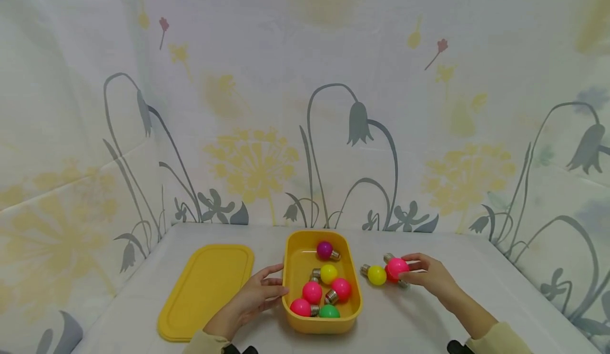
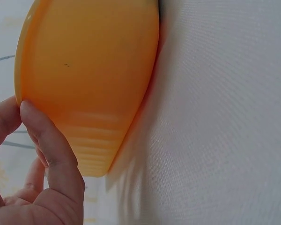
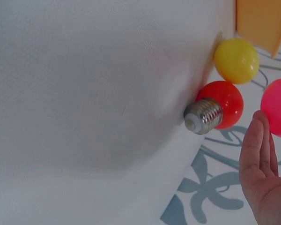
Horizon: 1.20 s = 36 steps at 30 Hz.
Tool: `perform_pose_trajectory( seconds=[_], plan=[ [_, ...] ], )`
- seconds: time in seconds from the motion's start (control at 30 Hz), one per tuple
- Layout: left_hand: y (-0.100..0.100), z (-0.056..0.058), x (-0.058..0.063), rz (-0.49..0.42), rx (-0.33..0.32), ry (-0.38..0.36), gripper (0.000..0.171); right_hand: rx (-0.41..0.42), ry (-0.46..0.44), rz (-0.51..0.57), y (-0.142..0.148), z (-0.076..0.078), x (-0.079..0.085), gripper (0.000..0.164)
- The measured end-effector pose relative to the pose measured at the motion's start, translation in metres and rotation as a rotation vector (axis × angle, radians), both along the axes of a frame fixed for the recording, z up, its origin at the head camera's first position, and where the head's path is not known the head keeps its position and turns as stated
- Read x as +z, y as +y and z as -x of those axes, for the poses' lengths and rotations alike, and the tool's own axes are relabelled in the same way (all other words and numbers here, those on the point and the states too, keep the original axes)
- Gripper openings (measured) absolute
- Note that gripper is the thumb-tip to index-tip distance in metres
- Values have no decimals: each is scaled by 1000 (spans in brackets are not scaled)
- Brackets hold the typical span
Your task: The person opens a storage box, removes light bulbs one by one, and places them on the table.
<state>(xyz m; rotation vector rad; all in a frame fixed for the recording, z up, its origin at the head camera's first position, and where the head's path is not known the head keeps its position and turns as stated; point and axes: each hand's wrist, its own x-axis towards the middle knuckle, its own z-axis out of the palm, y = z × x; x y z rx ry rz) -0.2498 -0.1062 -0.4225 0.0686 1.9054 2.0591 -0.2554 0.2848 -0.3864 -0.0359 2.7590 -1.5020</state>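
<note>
Pinch of the left hand point(image 1: 262, 292) on the left rim of a yellow rounded-rectangular plastic box point(image 1: 329, 326), with thumb at the edge and a fingertip against the outer wall just below. Grasp of the right hand point(image 1: 431, 277) around a glossy pink round bulb with a silvery screw base point(image 1: 398, 265), between thumb and fingers, to the right of the box and above a glossy red round bulb with a silvery screw base point(image 3: 228, 105). Just beside the red bulb, on the side toward the box, a yellow round bulb point(image 1: 377, 275), with its metal base toward the box.

Inside the box, a purple round bulb point(image 1: 324, 250) near the far end; nearer, a second yellow bulb point(image 1: 329, 273), three more pink bulbs point(image 1: 312, 292) close together, and a green bulb point(image 1: 329, 311) by the near wall, partly hidden. Left of the box, flat on a white tabletop covering point(image 1: 381, 327), a yellow rounded-rectangular lid point(image 1: 207, 290). Behind everything, a pale hanging cloth point(image 1: 286, 52) with grey and yellow flower prints.
</note>
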Motion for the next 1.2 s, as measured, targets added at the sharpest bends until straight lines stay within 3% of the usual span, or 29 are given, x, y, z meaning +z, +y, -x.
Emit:
perform_pose_trajectory(
  seconds=[0.47,1.2],
  plan=[
    [0,1,0,6,2,6,65,-46,-14,5,25,-3,1,57],
    [1,0,-1,16,4,7,65,-76,-85,2,48,4,-23,53]
  ],
)
